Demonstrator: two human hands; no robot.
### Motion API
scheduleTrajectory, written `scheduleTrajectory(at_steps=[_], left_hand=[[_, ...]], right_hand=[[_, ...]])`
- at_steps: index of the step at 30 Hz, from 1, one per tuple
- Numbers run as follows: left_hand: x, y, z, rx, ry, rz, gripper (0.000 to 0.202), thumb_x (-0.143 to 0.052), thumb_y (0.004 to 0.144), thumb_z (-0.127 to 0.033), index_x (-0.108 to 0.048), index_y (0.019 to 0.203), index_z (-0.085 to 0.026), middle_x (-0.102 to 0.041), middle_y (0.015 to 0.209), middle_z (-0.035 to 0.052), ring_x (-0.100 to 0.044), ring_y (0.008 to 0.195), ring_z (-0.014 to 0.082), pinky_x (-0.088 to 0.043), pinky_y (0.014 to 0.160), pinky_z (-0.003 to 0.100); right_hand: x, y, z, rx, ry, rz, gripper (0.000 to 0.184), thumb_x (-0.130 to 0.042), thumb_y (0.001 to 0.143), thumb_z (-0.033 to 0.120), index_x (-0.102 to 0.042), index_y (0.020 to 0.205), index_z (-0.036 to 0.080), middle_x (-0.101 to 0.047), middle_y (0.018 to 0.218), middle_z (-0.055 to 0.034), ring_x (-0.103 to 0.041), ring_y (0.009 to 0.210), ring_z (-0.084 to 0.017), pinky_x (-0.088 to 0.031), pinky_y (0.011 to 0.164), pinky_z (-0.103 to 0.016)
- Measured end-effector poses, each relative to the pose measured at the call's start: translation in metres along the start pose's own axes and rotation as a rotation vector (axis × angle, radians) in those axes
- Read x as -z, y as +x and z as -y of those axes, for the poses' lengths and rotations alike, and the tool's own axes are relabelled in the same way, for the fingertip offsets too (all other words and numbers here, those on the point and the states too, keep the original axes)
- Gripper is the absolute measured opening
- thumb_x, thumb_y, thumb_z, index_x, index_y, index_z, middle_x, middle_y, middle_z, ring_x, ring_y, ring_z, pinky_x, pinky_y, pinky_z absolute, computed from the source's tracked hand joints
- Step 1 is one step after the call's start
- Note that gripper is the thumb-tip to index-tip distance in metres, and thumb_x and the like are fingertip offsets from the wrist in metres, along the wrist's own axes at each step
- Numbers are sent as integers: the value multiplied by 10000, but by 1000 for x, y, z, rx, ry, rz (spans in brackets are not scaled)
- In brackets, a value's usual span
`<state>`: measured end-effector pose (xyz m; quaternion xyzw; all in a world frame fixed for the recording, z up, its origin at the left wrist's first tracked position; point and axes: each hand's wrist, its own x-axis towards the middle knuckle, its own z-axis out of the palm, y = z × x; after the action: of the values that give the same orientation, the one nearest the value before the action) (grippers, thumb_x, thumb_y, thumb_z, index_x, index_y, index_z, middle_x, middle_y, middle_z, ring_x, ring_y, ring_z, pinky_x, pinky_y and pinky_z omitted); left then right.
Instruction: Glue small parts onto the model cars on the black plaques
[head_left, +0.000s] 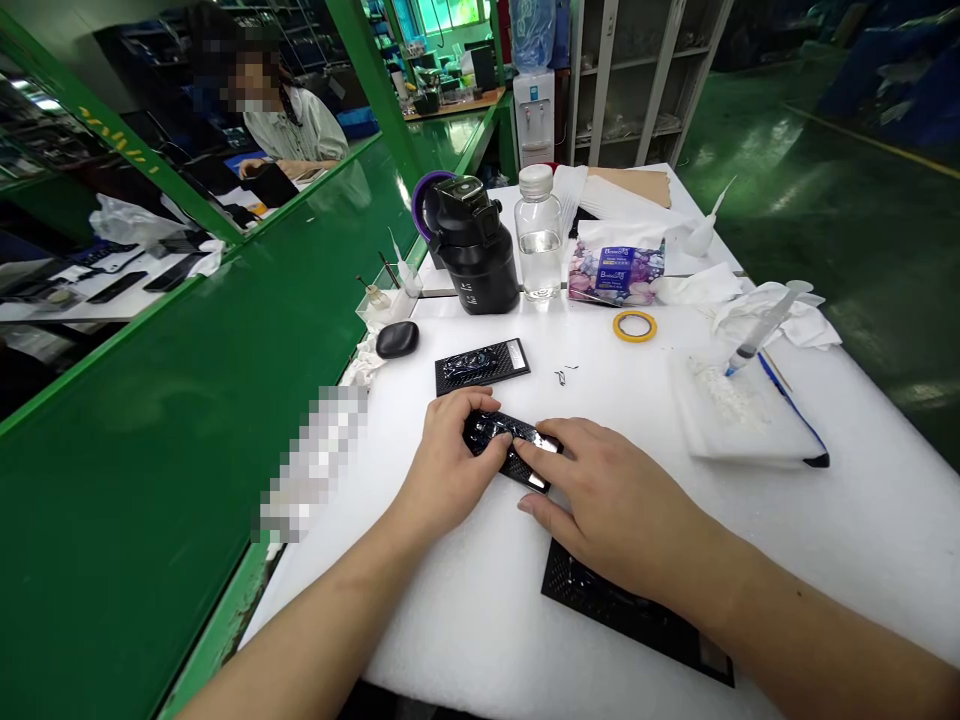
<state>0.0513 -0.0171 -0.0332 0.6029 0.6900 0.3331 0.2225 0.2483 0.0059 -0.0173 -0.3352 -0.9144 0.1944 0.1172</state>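
Observation:
A small black rectangular plate with a woven pattern, a glossy raised middle and a pale label (537,481) lies under both hands on the white table. My left hand (450,460) is closed round its left end, thumb on top and fingers along the far edge. At the right end, my right hand (619,490) has its index fingertip on the raised middle, beside my left thumb. Its thumb reaches the near side. A similar black plate (480,366) lies beyond my left hand. Another black plate (622,610) sits partly hidden under my right forearm.
Behind stand a black jug (480,255) and a clear bottle (540,250), with a tissue pack (615,272) alongside. A yellow tape roll (634,326) lies near a syringe (765,330) on a white pad (739,425). A green partition (187,400) borders the left; a person (296,125) sits beyond.

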Motion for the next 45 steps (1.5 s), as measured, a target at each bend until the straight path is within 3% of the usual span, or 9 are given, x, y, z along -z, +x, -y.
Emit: scheduleTrajectory(at_steps=[17, 27, 33, 39, 45], left_hand=[[3, 1, -2, 47, 11, 29, 260, -615, 828, -296, -591, 1084, -257, -577, 1318, 53, -450, 1289, 269, -353, 1120, 531], [4, 1, 0, 63, 19, 34, 283, -615, 821, -330, -590, 1096, -268, -565, 1334, 38, -433, 1310, 261, -331, 1140, 508], [4, 5, -3, 117, 11, 19, 358, -642, 783, -335, -577, 1124, -245, -584, 1306, 54, -488, 1271, 262, -333, 1136, 492], [5, 8, -6, 249, -36, 30, 509, -700, 725, -366, -573, 1196, -220, -615, 1158, 82, -609, 1048, 275, -483, 952, 481], [7, 12, -9, 275, -38, 59, 504, -719, 704, -367, -586, 1163, -209, -621, 1029, 57, -626, 946, 260, -512, 879, 458]], right_hand=[[1, 3, 5, -10, -44, 24, 456, -596, 956, 368, -584, 1369, 176, -571, 1246, -144, -532, 1107, -290, -500, 954, -485], [3, 8, 12, -4, -154, 19, 313, -565, 978, 341, -632, 1247, 198, -600, 1107, -96, -550, 942, -262, -520, 771, -440], [12, 2, -5, 22, -27, 54, 443, -501, 1002, 482, -587, 1361, 236, -576, 1269, -95, -535, 1116, -268, -472, 946, -475], [12, 0, -7, 9, 7, 43, 436, -510, 1003, 459, -599, 1351, 212, -575, 1270, -107, -532, 1117, -264, -461, 961, -460], [10, 2, -1, 12, -64, 60, 478, -511, 1001, 472, -553, 1408, 224, -571, 1251, -119, -529, 1105, -280, -466, 941, -476]])
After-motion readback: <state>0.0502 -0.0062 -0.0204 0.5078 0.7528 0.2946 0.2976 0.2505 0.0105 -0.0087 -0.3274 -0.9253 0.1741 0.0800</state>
